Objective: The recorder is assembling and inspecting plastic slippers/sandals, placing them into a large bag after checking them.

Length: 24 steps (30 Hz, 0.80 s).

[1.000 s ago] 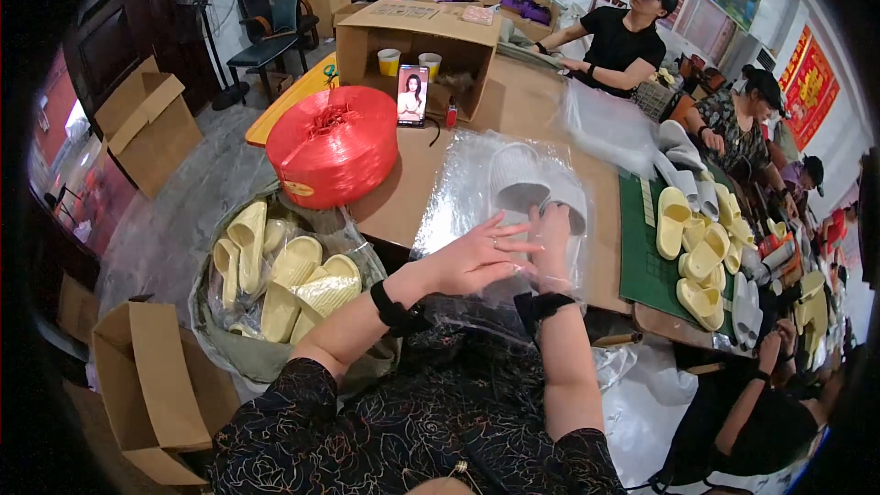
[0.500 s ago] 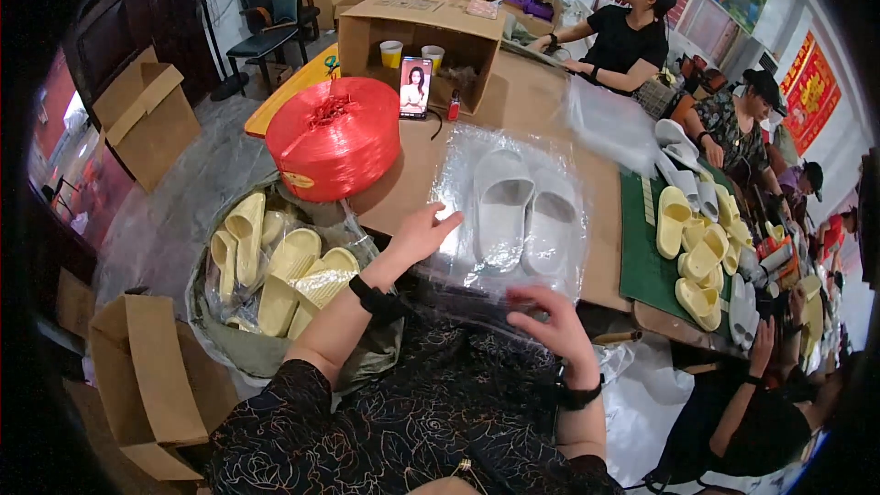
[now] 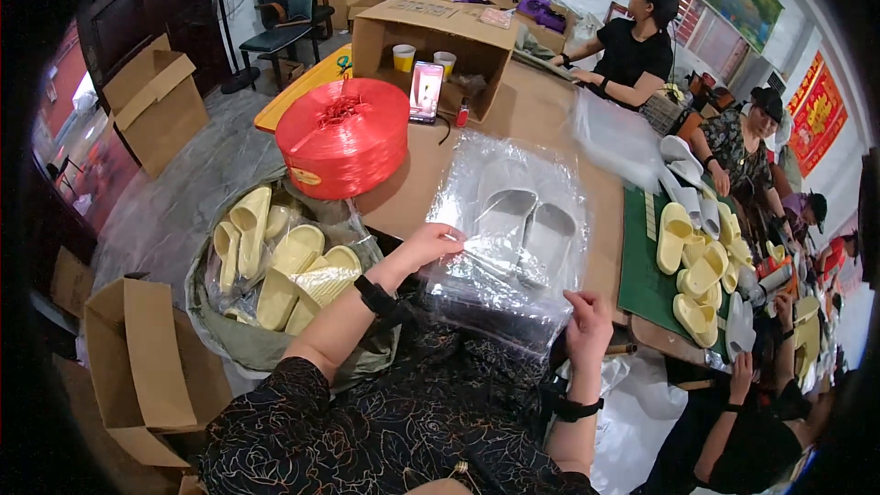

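Note:
A pair of light grey slippers lies inside a clear plastic bag on top of a stack of flat plastic bags at the table's near edge. My left hand pinches the bag's left edge, fingers closed on the film. At the lower right corner, my right hand has its thumb and fingers closed on the same bag. To the left, a lined sack holds several yellow slippers, some wrapped in clear film.
A big red roll of plastic twine stands left on the table, beside a propped phone and an open cardboard box with cups. Yellow and grey slippers cover a green mat at right. Co-workers sit along the right side.
Both hands have come down onto the bag and closed on it, left at its side, right at its corner. The film is now pulled and creased. The view has shifted slightly.

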Motion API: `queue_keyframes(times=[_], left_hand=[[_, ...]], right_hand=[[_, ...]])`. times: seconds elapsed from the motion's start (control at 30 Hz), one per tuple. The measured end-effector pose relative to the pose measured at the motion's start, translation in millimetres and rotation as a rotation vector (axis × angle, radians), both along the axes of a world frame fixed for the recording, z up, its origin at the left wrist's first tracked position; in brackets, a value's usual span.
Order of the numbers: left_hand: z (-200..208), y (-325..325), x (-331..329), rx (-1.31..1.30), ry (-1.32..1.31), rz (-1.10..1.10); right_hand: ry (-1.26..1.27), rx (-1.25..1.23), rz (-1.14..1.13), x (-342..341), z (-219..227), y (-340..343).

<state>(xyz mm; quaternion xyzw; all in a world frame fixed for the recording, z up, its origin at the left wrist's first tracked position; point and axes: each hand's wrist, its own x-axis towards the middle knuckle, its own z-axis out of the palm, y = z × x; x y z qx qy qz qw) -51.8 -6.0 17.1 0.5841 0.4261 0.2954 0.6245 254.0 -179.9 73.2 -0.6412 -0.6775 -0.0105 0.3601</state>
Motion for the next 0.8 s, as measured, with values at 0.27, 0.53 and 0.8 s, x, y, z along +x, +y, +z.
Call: queue_keyframes(times=[0.27,0.53,0.8], left_hand=[[1,-3,-4,-0.029,-0.094,-0.020],[-3,-2,-6,-0.068,-0.066,-0.011],[-16,8,-23,0.038,-0.129,-0.071]], right_hand=[[0.696,-0.150,-0.039,27,-13,8],[0.884,-0.519,0.123,35,-60,52],[0.874,-0.431,0.028,49,-46,64]])
